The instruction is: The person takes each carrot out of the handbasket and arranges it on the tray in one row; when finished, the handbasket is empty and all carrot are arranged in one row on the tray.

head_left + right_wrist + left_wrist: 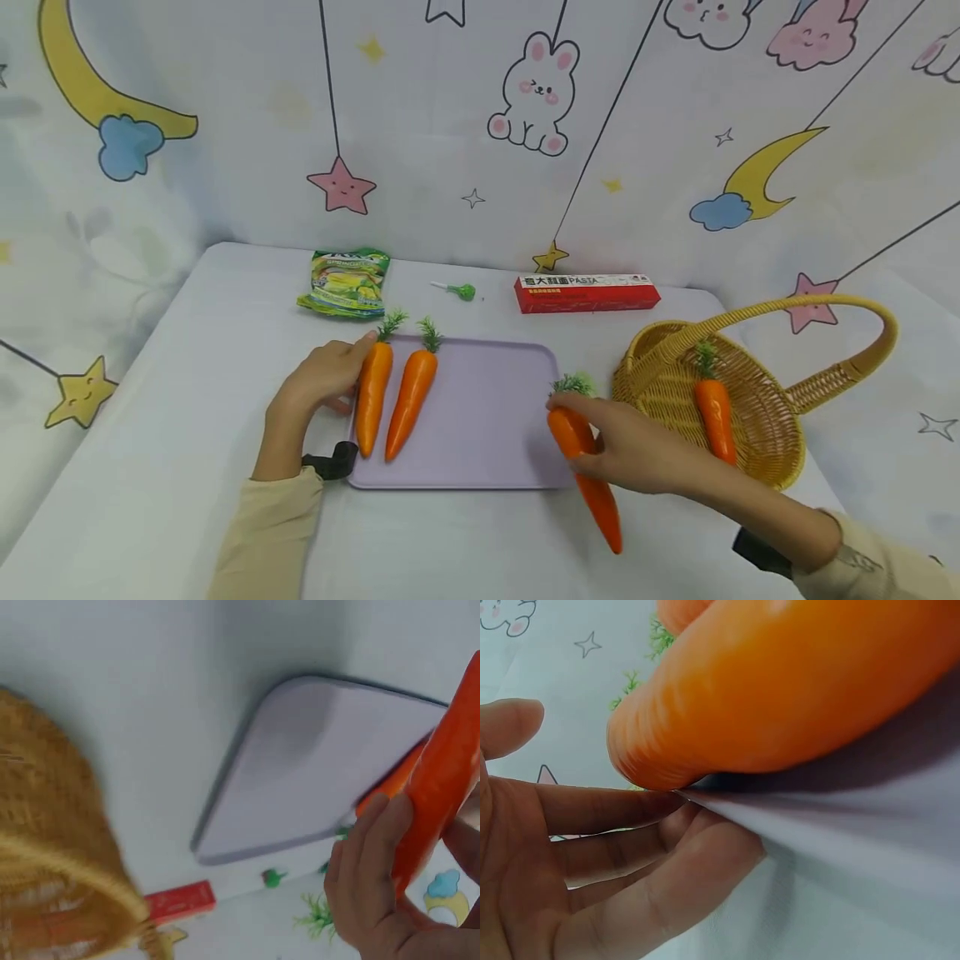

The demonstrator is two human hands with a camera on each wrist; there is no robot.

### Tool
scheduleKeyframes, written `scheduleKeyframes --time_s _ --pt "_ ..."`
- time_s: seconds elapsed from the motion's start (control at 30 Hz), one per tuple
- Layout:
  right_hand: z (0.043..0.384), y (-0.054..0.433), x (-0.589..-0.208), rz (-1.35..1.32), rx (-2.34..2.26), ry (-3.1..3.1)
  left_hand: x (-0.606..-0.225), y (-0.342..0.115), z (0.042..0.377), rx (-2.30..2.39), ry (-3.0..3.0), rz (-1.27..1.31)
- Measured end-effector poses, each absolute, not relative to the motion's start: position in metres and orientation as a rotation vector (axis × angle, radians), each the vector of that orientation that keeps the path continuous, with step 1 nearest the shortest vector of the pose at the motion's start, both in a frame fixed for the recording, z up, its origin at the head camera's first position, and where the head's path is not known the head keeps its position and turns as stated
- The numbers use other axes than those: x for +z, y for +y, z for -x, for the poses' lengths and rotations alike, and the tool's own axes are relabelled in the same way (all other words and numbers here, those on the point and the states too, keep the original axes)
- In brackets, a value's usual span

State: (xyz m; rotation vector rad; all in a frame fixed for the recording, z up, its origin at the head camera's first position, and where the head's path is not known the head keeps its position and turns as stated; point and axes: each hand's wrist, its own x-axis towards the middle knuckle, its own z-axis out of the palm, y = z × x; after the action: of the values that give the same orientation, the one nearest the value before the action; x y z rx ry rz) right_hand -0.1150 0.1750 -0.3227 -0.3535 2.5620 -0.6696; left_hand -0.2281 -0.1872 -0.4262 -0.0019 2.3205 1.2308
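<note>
A lilac tray (495, 417) lies on the table with two carrots on its left side, an outer carrot (372, 400) and an inner carrot (412, 392). At the tray's left rim is my left hand (322, 375). In the left wrist view, the thumb (697, 877) and fingers of that hand pinch the rim beside the outer carrot's thick end (652, 750). My right hand (630, 446) grips another carrot (596, 492) over the tray's right edge, its leafy top pointing away from me. Several fingers wrap that carrot (442, 772) in the right wrist view.
To the right stands a wicker basket (787, 450) with a tall handle, a carrot (716, 412) inside. Behind the tray lie a green and yellow snack packet (347, 285), a green lollipop (465, 292) and a red pasta box (588, 296). A patterned cloth hangs behind the table.
</note>
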Motion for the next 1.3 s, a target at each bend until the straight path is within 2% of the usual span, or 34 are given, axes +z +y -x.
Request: scheduleKeyframes --time_s 0.17,0.47,0.77,1.3 --pt "0.149 0.150 -0.340 0.307 -0.791 2.564 -0.426 -0.181 0.230 1.224 2.327 -0.003" --pt "0.197 0.111 -0.368 0.055 -0.758 2.574 -0.424 -0.172 0.232 1.208 2.347 -0.012" --pt "0.213 0.070 -0.389 0.073 -0.631 2.602 -0.422 -0.176 0.231 1.184 2.370 -0.005" --pt "0.225 0.031 -0.408 0.189 -0.588 2.655 -0.423 -0.186 0.229 1.180 2.375 0.021"
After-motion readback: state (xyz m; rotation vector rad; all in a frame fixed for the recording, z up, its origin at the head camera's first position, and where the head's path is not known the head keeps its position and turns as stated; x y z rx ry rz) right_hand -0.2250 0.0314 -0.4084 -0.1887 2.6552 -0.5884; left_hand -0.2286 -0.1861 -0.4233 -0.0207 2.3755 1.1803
